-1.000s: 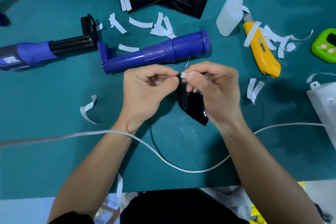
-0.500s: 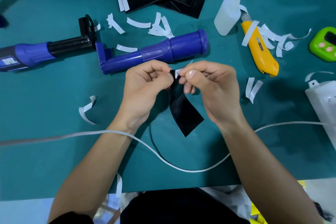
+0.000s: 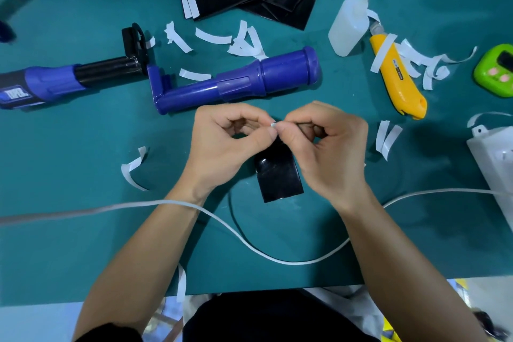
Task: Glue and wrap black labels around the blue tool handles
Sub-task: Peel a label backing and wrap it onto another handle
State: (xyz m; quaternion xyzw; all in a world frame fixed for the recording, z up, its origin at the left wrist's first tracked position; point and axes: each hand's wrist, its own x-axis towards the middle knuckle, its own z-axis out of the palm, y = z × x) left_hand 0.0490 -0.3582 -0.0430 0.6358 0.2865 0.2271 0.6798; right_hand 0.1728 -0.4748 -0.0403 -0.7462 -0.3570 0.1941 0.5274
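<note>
Right, labelled blue tool (image 3: 41, 86) lies at the teal mat's (image 3: 69, 147) left edge, with the bare blue tool handle (image 3: 238, 83) mid-mat beside it. Just nearer, left hand (image 3: 227, 144) pinches the top of a black label (image 3: 279, 175). Right hand (image 3: 330, 147) pinches the white backing tab (image 3: 273, 125) there, fingertips touching. Glue bottle (image 3: 348, 28) and yellow utility knife (image 3: 397, 78) sit toward the right edge.
</note>
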